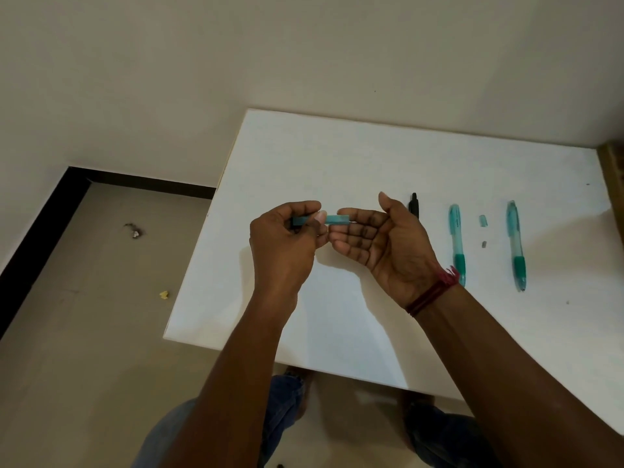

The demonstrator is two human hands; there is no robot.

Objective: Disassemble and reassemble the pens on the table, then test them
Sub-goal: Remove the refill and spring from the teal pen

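Observation:
A teal pen barrel (332, 219) is held level above the white table (371, 157). My left hand (287, 244) pinches its left end between thumb and fingers. My right hand (388, 241) is cupped palm up, its fingertips touching the barrel's right end. Whether they grip it I cannot tell. Two teal pens lie on the table to the right, one (457, 243) near my right wrist, the other (515, 246) farther right. A black pen (414, 205) lies behind my right hand, partly hidden. Between the teal pens lie a small teal cap piece (483, 220) and a tiny grey part (484, 244).
The table stands in a corner against beige walls. A wooden edge (613, 170) borders its right side. Beige floor with a black skirting (40, 231) and small scraps (164, 294) lies to the left. My legs in jeans (283, 410) show below the table's near edge.

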